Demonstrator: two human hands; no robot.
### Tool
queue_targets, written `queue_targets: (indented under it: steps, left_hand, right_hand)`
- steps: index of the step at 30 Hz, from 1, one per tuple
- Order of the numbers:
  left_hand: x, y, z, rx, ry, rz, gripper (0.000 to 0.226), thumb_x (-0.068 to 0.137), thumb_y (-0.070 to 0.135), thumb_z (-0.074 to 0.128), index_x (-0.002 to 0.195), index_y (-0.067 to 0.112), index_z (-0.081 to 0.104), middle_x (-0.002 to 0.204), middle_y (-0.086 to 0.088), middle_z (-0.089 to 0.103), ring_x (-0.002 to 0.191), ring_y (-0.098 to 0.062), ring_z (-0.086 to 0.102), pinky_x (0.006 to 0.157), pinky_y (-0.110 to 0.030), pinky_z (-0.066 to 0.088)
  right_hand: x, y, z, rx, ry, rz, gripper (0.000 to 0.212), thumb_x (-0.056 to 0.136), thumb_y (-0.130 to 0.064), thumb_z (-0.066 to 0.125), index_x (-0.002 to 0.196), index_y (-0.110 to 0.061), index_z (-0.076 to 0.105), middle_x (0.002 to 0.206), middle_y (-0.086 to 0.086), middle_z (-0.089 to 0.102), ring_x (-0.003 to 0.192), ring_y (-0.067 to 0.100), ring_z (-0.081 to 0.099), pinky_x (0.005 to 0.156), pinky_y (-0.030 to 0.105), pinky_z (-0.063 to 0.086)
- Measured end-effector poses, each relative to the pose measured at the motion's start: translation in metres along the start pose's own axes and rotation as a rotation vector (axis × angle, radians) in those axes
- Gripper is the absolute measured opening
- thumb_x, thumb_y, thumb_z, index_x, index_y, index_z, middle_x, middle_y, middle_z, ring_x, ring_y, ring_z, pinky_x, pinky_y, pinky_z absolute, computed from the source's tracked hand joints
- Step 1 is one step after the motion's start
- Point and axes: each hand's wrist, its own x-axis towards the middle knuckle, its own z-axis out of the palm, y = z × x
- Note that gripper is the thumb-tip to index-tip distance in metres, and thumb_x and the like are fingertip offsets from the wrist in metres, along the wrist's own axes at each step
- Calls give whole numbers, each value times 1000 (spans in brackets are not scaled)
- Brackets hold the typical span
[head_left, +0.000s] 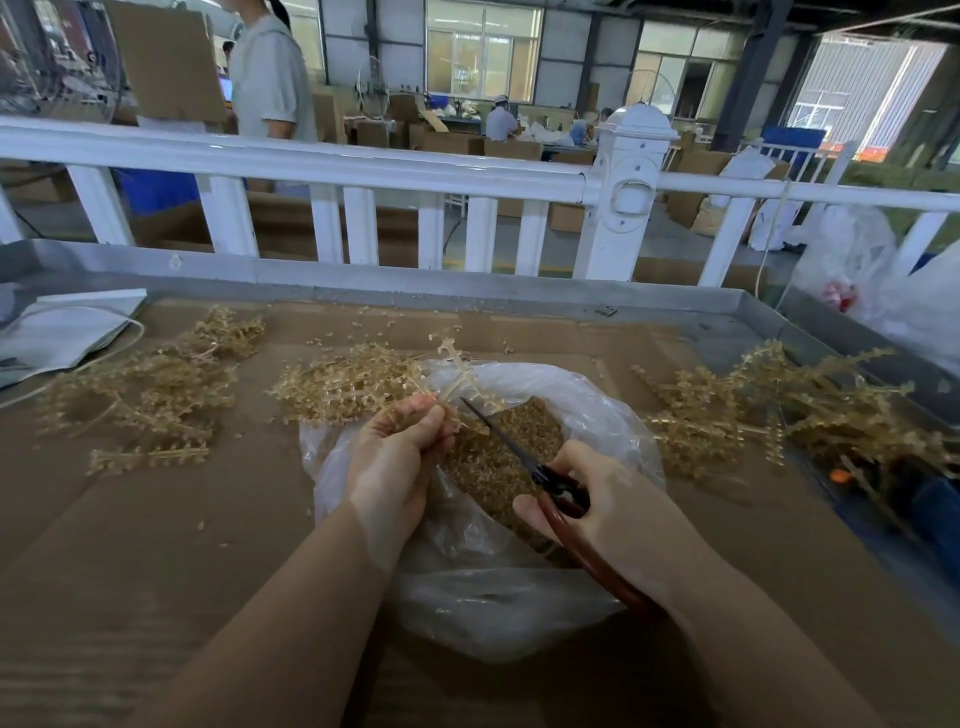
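Light: diffuse daylight from far windows (483, 57), bright, blown out at upper right. Foreground: evenly lit, somewhat dim; soft shadow beneath plastic bag (519, 597). Glare: mild sheen on bag and white railing (363, 166). Distortion: wide-angle bowing of railing, stretched edges. Focus: background soft; lower cardboard (104, 597) smeared.

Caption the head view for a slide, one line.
Left hand holds a tan plastic sprig over a clear bag while right hand points scissors at it.

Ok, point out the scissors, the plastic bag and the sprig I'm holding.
scissors (498, 434): head view, middle of the blades.
plastic bag (493, 608): head view, clear front wall.
sprig (455, 359): head view, upper stem where the arms cross.
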Motion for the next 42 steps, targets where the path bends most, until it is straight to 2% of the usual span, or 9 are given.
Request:
queue_targets:
  steps: [6,11,26,29,34,39,42]
  left_hand:
    - [-1,0,0,23,-39,1,18,87,-9,54,82,8,59,56,1,64,49,-7,61,51,-15,52]
    - [-2,1,0,28,-54,-8,19,87,-9,53,80,8,59,57,-1,63,49,-8,61,49,-16,51]
    - [2,2,-1,-34,-13,-62,20,91,-9,47,85,7,58,54,-2,65,46,-8,62,48,-17,52]
    - [1,2,-1,-39,-13,-54,23,90,-9,49,79,10,57,57,-2,65,48,-8,62,47,-17,52]
    - [2,1,-1,-41,1,-59,19,88,-6,54,79,10,56,56,2,66,51,-7,64,47,-17,52]
    - [2,0,0,-11,3,-29,21,87,-6,55,75,11,55,53,4,63,49,-6,63,47,-16,51]
    - [2,-2,-1,6,-13,1,21,85,-9,55,75,10,56,53,4,63,50,-7,64,48,-16,50]
  right_hand:
    - [0,-1,2,-12,-6,-31,32,80,-61,59,89,-32,48,82,-12,61,73,1,59,65,17,46]
    - [0,-3,3,-11,1,-43,31,82,-59,59,89,-31,47,79,-9,62,69,1,58,61,16,43]
    - [-5,-4,6,6,60,-51,32,81,-58,61,90,-31,49,80,-9,62,72,2,59,67,17,47]
    - [-5,-4,5,32,59,-41,30,81,-56,63,89,-30,50,79,-9,62,71,1,58,66,17,46]
    - [-6,-4,1,73,10,-36,28,81,-55,63,88,-30,50,80,-7,63,72,3,60,70,25,50]
    - [-3,-2,-1,63,-23,-50,29,80,-57,62,85,-32,48,79,-12,61,72,-2,58,64,14,45]
    - [-2,-1,-1,64,-35,-44,28,80,-57,63,82,-35,46,77,-13,61,69,-4,57,60,12,41]
